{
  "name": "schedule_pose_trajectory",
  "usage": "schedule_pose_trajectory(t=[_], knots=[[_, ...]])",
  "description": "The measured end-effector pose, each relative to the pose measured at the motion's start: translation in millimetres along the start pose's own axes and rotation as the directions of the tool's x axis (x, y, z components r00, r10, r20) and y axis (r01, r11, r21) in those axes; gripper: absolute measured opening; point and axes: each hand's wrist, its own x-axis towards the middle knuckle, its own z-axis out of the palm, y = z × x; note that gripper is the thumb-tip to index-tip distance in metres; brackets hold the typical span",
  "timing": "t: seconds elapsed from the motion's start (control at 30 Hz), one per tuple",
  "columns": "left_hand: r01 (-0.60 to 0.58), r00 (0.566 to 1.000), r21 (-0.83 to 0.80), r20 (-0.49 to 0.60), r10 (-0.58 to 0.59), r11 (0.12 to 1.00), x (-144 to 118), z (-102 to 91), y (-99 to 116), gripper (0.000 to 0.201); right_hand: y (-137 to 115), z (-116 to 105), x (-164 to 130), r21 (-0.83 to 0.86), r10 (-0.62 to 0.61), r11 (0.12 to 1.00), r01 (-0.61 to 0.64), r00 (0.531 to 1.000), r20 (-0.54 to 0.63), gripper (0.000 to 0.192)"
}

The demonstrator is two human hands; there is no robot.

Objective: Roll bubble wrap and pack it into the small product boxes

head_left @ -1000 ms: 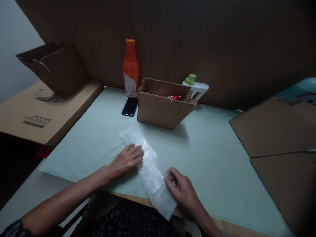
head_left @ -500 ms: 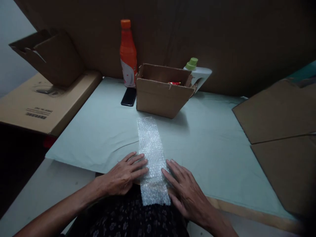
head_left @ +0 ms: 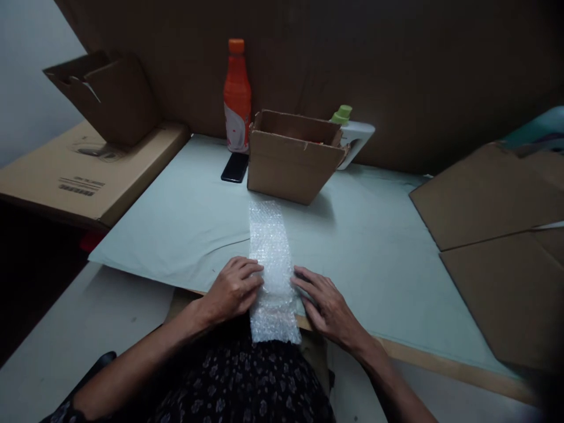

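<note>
Presently the bubble wrap strip (head_left: 271,258) lies lengthwise on the pale green sheet (head_left: 374,252), its near end hanging over the table edge. Left hand (head_left: 235,288) curls its fingers onto the strip's left edge; right hand (head_left: 326,305) lies flat, fingertips touching the right edge. Cardboard box (head_left: 291,158) stands just beyond.

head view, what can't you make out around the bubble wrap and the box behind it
- Cardboard box contents: hidden by its front wall.
- White bottle: mostly behind the box.
- Bubble wrap edges: covered by the left hand and right hand.
- Print on flat carton: too small.
</note>
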Motion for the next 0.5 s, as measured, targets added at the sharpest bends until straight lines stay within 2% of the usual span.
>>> schedule_pose_trajectory(t=[0.07, 0.17, 0.27, 0.4, 0.5], knots=[[0.023, 0.999, -0.02, -0.047, -0.024, 1.0, -5, -2.9, 4, 0.018, -5, -6, -10, 0.0, -0.012, 1.0, 0.012, 0.999, 0.052, 0.062], [0.052, 0.998, -0.045, -0.016, -0.052, 0.998, -14, -4.7, 7, 0.019, -20, -11, -27, -0.01, -0.029, 0.999, 0.03, 0.988, 0.149, 0.076], [0.086, 0.996, -0.084, -0.001, -0.087, 0.993, -20, -3.1, 6, 0.017, -36, -2, -34, -0.044, -0.069, 0.996, 0.077, 0.984, 0.166, 0.083], [0.132, 0.991, -0.146, -0.002, -0.134, 0.98, -26, -6.6, 4, 0.02, -43, 19, -22, -0.088, -0.154, 0.984, 0.155, 0.988, 0.021, 0.067], [0.206, 0.978, -0.295, 0.022, -0.209, 0.933, -35, -18.3, 7, 0.043, -45, 23, -7, -0.005, -0.171, 0.985, 0.172, 0.977, -0.125, 0.045]])
